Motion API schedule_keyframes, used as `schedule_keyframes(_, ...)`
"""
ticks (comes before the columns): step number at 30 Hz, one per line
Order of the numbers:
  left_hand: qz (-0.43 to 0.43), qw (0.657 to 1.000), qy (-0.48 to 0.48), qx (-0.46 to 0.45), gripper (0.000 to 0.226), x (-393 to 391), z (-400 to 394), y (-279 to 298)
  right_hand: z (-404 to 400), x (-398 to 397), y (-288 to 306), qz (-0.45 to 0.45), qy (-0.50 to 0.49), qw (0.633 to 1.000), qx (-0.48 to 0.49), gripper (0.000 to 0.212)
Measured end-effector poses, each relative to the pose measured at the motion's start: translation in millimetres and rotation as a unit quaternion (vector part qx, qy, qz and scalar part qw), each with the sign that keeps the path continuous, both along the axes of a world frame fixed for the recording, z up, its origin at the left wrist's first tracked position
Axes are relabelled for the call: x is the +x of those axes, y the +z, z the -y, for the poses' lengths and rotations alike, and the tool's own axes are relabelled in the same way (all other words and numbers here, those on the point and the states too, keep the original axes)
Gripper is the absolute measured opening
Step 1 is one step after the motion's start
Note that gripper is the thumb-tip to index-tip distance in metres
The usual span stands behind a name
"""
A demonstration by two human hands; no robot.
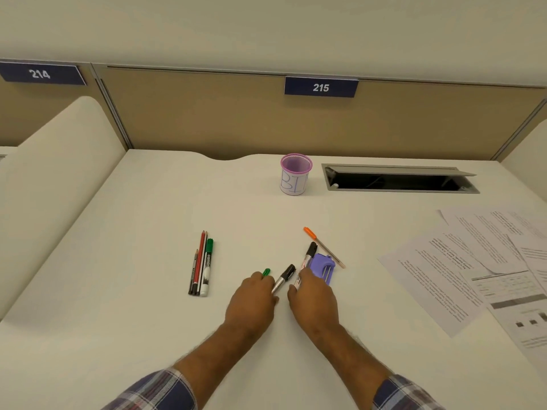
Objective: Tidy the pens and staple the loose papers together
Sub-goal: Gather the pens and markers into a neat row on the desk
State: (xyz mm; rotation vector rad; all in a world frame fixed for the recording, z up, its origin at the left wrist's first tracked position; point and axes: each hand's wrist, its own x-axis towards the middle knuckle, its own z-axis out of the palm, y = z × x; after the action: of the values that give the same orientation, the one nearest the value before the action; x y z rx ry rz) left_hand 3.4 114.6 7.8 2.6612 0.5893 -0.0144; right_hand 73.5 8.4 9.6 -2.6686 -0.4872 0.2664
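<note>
My left hand (255, 301) grips a black-capped silver marker (284, 277), and a green-capped pen (266, 272) pokes out past its fingers. My right hand (313, 297) holds another black-capped marker (307, 257). Just right of that hand lies a purple stapler (323, 267), with an orange-capped pen (322, 245) behind it. A neat row of pencils and a green marker (202, 266) lies to the left. A purple mesh pen cup (295, 174) stands at the back. Loose printed papers (461, 270) are spread on the right.
An open cable tray slot (399, 179) is cut into the white desk (148, 217) behind the papers. Beige partition walls with number plates 214 and 215 enclose the back, and a white divider (59, 179) rises on the left.
</note>
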Motion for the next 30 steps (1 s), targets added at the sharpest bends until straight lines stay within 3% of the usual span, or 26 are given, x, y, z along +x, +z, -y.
schedule_keyframes(4, 0.029, 0.997, 0.022, -0.074, 0.021, -2, 4, -2, 2, 0, 1, -0.030, -0.014, 0.999, 0.011, 0.027)
schedule_keyframes(9, 0.126, 0.959, 0.135, -0.216, 0.015, -5, -3, 6, 5, 2, 4, -0.091, -0.054, 0.991, 0.079, 0.036)
schedule_keyframes(12, 0.147, 0.920, 0.191, -0.310, 0.015, -6, -8, 12, 4, -3, 4, -0.135, -0.076, 0.979, 0.134, 0.042)
schedule_keyframes(16, 0.129, 0.872, 0.227, -0.414, 0.019, -9, -18, 13, -3, -11, 3, -0.157, -0.108, 0.954, 0.232, 0.032)
schedule_keyframes(18, 0.123, 0.841, 0.241, -0.468, 0.022, -10, -20, 14, -8, -17, 6, -0.164, -0.081, 0.943, 0.276, 0.021)
schedule_keyframes(22, 0.129, 0.796, 0.243, -0.539, 0.021, -5, -21, 18, -23, -34, 16, -0.184, 0.011, 0.932, 0.312, 0.024)
schedule_keyframes(30, 0.142, 0.824, 0.227, -0.499, 0.022, -11, -36, 24, -42, -38, 21, -0.181, 0.071, 0.941, 0.277, 0.022)
